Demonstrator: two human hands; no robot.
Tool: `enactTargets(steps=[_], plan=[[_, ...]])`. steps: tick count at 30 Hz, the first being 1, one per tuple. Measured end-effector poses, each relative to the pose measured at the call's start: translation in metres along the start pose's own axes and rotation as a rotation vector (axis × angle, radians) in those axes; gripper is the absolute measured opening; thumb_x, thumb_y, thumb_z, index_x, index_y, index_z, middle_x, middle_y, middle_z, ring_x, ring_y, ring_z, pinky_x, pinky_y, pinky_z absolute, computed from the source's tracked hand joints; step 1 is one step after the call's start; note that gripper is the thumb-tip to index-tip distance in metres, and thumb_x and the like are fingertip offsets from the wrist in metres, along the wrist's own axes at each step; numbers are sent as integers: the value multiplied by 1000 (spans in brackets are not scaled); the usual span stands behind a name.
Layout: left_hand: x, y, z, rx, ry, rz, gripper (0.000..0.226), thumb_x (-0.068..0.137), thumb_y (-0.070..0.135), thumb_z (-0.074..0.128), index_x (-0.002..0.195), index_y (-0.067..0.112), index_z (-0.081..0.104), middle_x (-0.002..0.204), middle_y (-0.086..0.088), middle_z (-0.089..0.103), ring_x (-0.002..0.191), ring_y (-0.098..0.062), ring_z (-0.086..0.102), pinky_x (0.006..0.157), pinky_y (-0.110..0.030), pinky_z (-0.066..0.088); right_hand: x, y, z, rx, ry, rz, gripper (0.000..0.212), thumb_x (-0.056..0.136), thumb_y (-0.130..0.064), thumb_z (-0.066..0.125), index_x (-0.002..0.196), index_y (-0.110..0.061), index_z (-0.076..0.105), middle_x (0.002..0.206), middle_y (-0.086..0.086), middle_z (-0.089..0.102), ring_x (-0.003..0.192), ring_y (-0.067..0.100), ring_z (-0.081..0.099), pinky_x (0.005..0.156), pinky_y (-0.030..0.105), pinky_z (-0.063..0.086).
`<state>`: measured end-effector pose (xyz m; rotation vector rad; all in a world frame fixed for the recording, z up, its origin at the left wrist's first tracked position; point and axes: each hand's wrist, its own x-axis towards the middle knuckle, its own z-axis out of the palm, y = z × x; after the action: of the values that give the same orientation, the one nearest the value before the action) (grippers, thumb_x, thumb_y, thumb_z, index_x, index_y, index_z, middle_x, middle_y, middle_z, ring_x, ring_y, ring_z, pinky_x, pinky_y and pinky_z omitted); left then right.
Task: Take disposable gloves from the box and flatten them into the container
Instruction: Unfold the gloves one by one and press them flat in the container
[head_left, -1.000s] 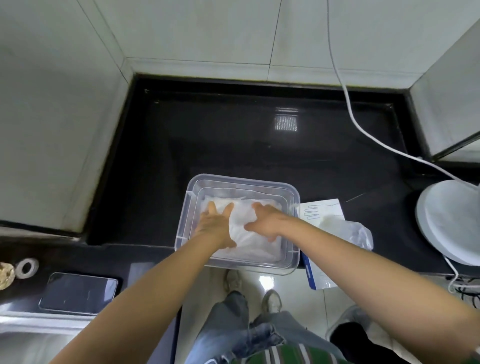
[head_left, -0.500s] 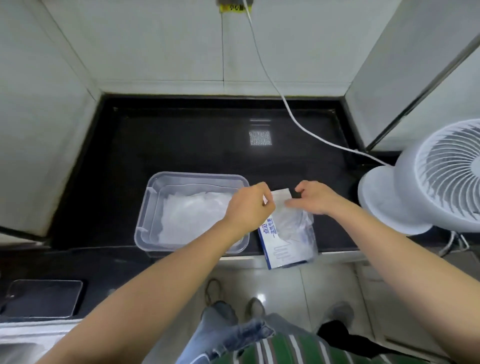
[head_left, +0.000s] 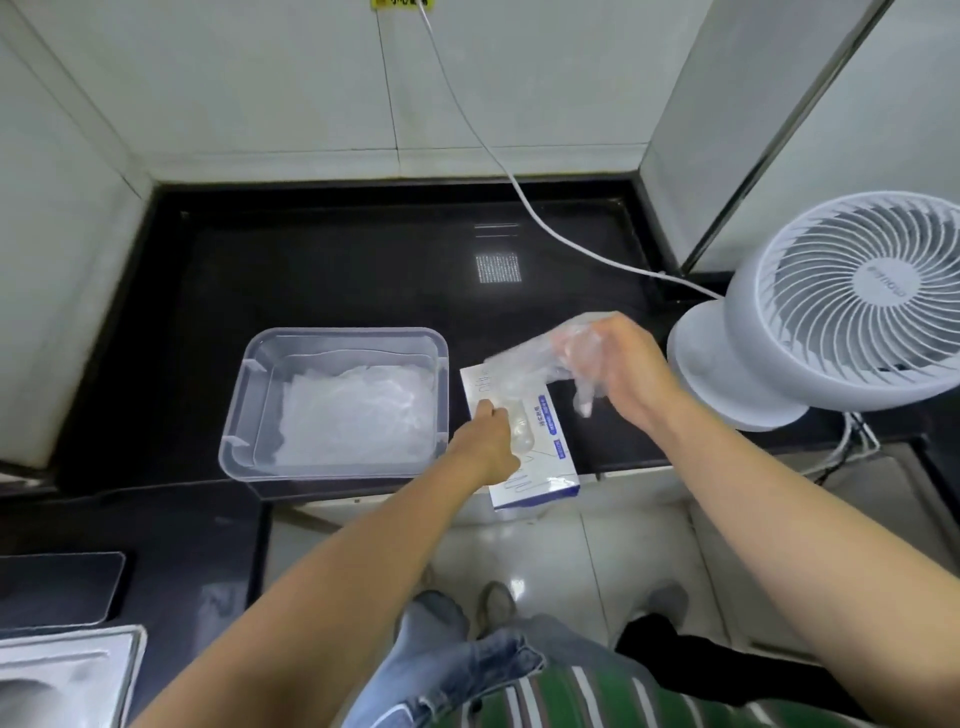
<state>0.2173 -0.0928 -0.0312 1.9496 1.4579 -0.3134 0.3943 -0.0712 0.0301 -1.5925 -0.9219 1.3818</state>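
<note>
A clear plastic container (head_left: 244, 415) sits on the black counter with a flat layer of clear gloves (head_left: 358, 410) inside. Right of it lies a white and blue glove box (head_left: 545, 467), hanging over the counter's front edge. My left hand (head_left: 485, 441) rests on the box with fingers curled at its opening, where clear plastic shows. My right hand (head_left: 618, 364) is raised above the box's far end and grips a clear disposable glove (head_left: 530, 358) that trails down toward the box.
A white desk fan (head_left: 831, 306) stands close to the right of my right hand, its cable (head_left: 519, 187) running up the back wall. A dark tablet (head_left: 57, 587) and a sink corner (head_left: 62, 675) lie at lower left. My legs and shoes are below the counter edge.
Both hands left the container, where they pressed the gloves flat, and moved right to the box. My right hand has lifted a glove out while the left holds the box down.
</note>
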Motion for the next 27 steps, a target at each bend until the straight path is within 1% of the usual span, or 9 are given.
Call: enactTargets(steps=[4,7,9,12,14,16,20,23,27], plan=[[2,3,-9,-264,93,-42,38,98,11,43,136,8,47,134,-13,52,110,-32,58,90,-38,49,-3,-4,-4,134,-88,28,44,76,-19,47,107,9,62,73,16,66,60,28,59,53,31,46],[-4,4,-34,-867,198,-120,31,99,10,36,117,3,59,119,-19,64,89,-29,65,86,-40,53,-5,2,0,132,-127,36,16,85,3,43,91,-3,56,74,3,67,68,15,64,57,25,50],[-15,-4,-55,-1252,205,-128,35,99,15,33,108,-1,62,104,-19,68,79,-29,66,81,-37,55,-5,5,7,122,-135,68,25,87,10,40,85,-10,55,72,1,63,66,13,63,54,22,48],[-30,-32,-83,-1594,160,-105,59,98,37,25,117,-5,61,107,-23,69,92,-36,68,87,-43,53,-3,6,20,45,-169,59,23,81,7,49,88,-14,58,86,7,61,80,20,62,70,30,49],[-36,-54,-94,-1657,27,-87,81,95,65,22,121,0,63,116,-21,68,107,-34,66,94,-45,51,-1,2,31,-54,-190,29,23,77,2,55,94,-13,59,92,10,61,86,21,61,76,34,50],[-40,-73,-98,-1587,-38,-64,78,90,72,33,127,8,60,118,-12,69,111,-28,65,92,-41,52,-1,-3,47,-144,-196,-10,21,82,-2,59,100,-11,60,94,7,61,82,17,60,73,30,50],[-40,-100,-91,-1185,150,-4,35,92,24,64,119,2,64,116,-14,67,109,-24,64,89,-31,54,9,-4,76,-63,-239,20,34,82,-16,74,112,-16,60,104,6,67,84,18,67,69,29,51],[-43,-115,-89,-1244,212,26,26,92,7,61,112,-8,64,103,-16,68,96,-24,67,88,-34,57,15,-1,90,-40,-337,114,46,86,-17,74,129,-13,56,117,15,69,104,29,69,91,41,54],[-54,-138,-95,-1350,134,20,22,95,7,57,115,4,65,108,-10,71,100,-25,69,84,-33,57,20,-3,108,-120,-321,38,52,87,-5,72,133,-19,55,104,11,67,82,19,65,81,33,55]])
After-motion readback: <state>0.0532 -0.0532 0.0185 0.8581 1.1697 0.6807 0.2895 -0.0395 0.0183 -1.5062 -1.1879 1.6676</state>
